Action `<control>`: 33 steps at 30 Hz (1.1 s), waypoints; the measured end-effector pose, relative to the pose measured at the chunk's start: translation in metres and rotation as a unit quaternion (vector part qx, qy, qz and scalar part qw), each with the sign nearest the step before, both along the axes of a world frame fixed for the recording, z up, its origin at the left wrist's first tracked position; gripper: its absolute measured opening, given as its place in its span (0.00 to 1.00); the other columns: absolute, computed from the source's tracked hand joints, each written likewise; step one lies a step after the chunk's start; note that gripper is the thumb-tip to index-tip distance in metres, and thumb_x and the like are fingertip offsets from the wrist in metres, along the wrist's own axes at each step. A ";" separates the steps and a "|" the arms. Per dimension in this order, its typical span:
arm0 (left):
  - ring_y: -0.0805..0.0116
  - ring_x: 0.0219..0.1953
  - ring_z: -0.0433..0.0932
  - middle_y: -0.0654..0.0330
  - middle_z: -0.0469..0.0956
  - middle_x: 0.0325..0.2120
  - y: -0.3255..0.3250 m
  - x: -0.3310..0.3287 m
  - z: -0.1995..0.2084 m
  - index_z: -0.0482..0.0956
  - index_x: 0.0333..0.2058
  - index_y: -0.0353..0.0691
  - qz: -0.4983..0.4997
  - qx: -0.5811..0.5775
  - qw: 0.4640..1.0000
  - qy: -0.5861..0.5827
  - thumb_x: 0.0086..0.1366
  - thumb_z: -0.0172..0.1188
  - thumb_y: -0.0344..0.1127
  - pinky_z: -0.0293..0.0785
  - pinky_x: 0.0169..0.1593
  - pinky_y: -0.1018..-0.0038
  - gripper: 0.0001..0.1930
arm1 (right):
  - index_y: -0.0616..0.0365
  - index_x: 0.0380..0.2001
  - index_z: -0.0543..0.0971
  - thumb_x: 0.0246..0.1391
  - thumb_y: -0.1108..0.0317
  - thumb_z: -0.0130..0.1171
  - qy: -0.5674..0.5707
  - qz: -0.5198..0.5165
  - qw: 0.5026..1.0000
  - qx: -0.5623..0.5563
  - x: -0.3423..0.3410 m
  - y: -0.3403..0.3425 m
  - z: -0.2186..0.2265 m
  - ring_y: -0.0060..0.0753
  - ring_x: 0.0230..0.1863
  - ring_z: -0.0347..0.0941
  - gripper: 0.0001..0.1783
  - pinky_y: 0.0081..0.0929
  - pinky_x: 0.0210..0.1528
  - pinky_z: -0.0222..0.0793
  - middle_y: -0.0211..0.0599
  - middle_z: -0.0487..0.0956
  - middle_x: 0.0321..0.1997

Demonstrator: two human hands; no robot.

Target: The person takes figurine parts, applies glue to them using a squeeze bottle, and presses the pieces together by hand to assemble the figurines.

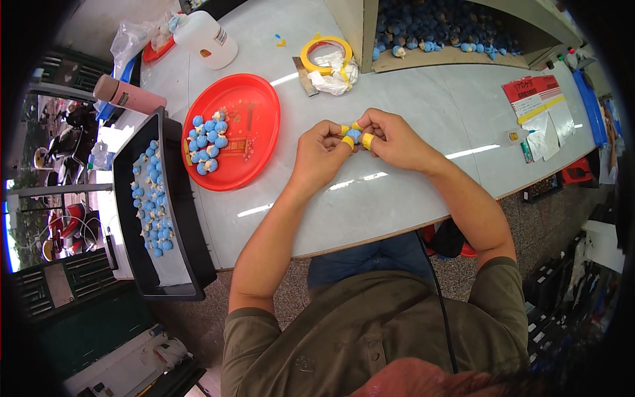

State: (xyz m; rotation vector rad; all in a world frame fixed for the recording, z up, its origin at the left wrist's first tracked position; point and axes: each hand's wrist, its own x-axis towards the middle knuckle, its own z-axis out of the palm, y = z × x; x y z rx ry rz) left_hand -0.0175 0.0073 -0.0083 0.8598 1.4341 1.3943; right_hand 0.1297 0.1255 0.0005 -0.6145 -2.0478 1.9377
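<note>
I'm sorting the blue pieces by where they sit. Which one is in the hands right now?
The small blue piece pinched between both hands, left hand and right hand, above the table. The others lie on the red plate, in the black tray or in the box.

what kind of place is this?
Likely a small assembly workshop bench: both hands work one small blue piece, with more on a red plate, in a black tray, and a bin full behind.

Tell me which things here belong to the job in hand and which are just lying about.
In the job:
left hand and right hand, together holding a small blue piece
red plate of blue pieces
black tray of blue pieces
box of blue pieces

Lying about:
white bottle
yellow tape roll
pink can
red-and-white papers
</note>
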 end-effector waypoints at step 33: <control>0.69 0.37 0.82 0.51 0.79 0.37 0.000 -0.001 0.004 0.71 0.41 0.26 -0.003 0.010 1.000 -0.002 0.63 0.53 0.22 0.80 0.43 0.76 0.08 | 0.66 0.40 0.71 0.56 0.81 0.50 0.007 -0.001 1.000 -0.001 -0.001 0.001 0.000 0.16 0.28 0.68 0.08 0.18 0.29 0.65 0.32 0.75 0.29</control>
